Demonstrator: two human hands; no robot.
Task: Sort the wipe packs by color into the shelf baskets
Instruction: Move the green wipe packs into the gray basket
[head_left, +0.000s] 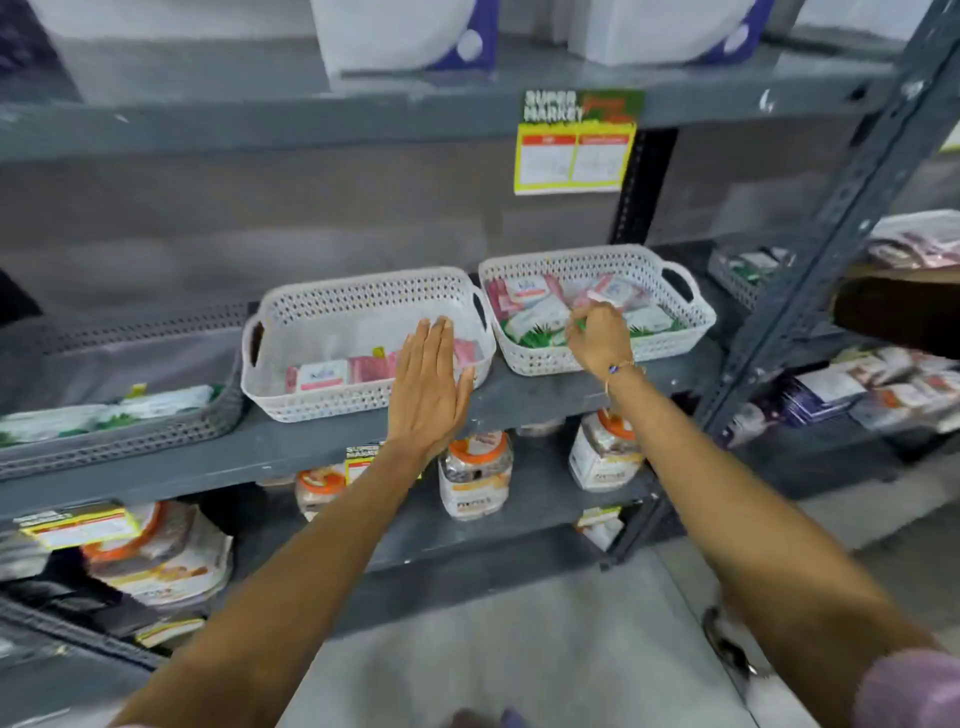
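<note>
The right hand (597, 338) is reaching into the right basket (691, 332), fingers pinching a green pack (540, 339) among mixed pink and green packs. The left hand (428, 384) is hovering flat, fingers straight and holding nothing, in front of the middle basket (311, 400), where pink packs (358, 370) are lying along the near wall. A grey basket (156, 431) on the left is holding green packs (104, 410). All three are sitting on one shelf (545, 389).
</note>
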